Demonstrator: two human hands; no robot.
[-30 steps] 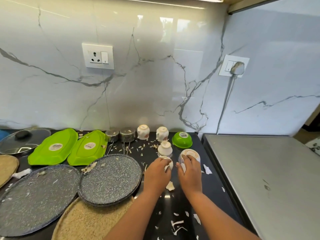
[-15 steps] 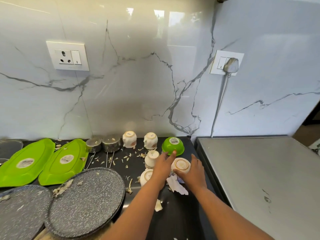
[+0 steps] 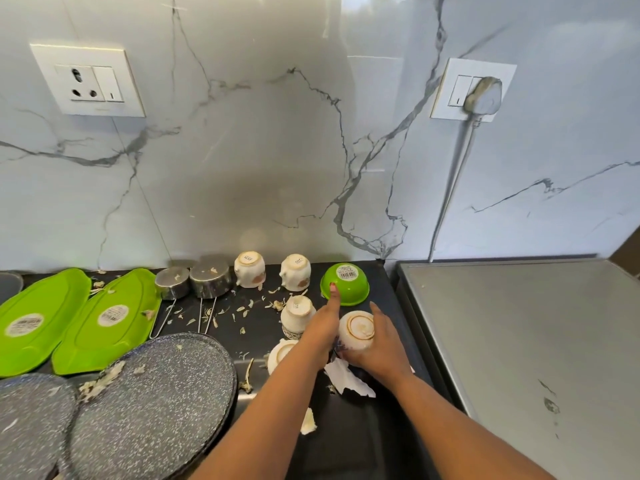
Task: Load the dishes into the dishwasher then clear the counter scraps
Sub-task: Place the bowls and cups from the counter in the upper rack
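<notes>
My right hand [image 3: 379,346] grips an upturned white cup [image 3: 358,329] from its right side, on the black counter [image 3: 346,441]. My left hand [image 3: 323,323] stretches forward just left of that cup, fingers straight, and a fingertip touches the near rim of the upturned green bowl [image 3: 348,282]. Three more white cups stand upside down: one [image 3: 297,311] left of my left hand and two [image 3: 249,268] [image 3: 295,271] by the wall. Another white cup [image 3: 280,355] lies partly hidden under my left forearm. Peel scraps [image 3: 242,310] are scattered over the counter.
Two steel cups with wire handles [image 3: 194,284] stand by the wall. Two green trays [image 3: 86,317] lie upside down at the left, with two speckled grey plates [image 3: 152,386] in front. A torn white paper scrap [image 3: 349,377] lies below my hands. A steel appliance top [image 3: 519,341] fills the right.
My left hand left the near white cup and stretched forward to the green bowl. My right hand kept its hold on the upturned cup. The view shifted right.
</notes>
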